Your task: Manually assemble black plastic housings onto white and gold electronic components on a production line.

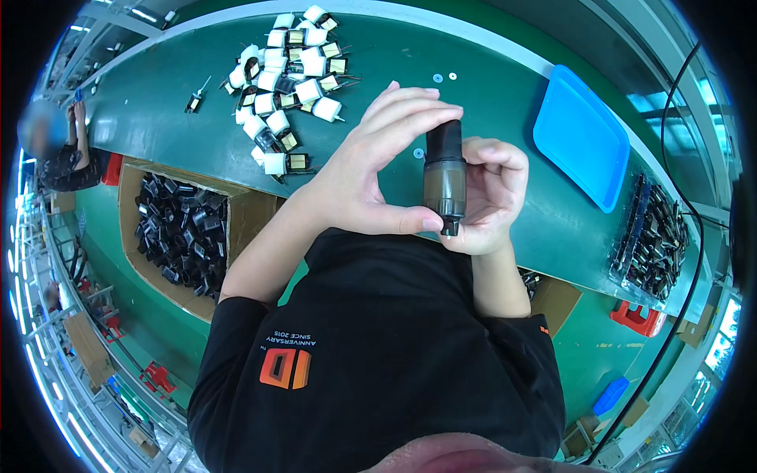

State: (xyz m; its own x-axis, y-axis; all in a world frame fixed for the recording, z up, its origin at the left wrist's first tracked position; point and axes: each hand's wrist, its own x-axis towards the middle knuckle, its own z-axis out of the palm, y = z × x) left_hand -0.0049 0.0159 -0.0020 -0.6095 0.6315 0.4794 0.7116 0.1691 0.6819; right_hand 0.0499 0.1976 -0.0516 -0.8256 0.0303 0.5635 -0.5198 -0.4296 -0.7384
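Above the bench's near edge, a smoky translucent tank-like cylinder (445, 185) stands nearly upright, with a tapered black upper end and a narrow black tip below. My left hand (363, 169) spans it from the left, fingertips at the black upper end and thumb at the lower tip. From the right, my right hand (498, 193) is closed round its side with curled fingers, its thumb near the bottom. The contents of the cylinder cannot be made out. Small washer-like rings (438, 78) lie beyond my hands, one partly beside the cylinder.
White-capped parts with yellowish bodies (314, 63) are heaped on the green bench (189, 71), with one loose part (195, 100) farther left. A blue tray (583, 134) and black pieces (658, 244) lie right. A carton (229, 236) holds black housings. Another person (67, 150) sits far left.
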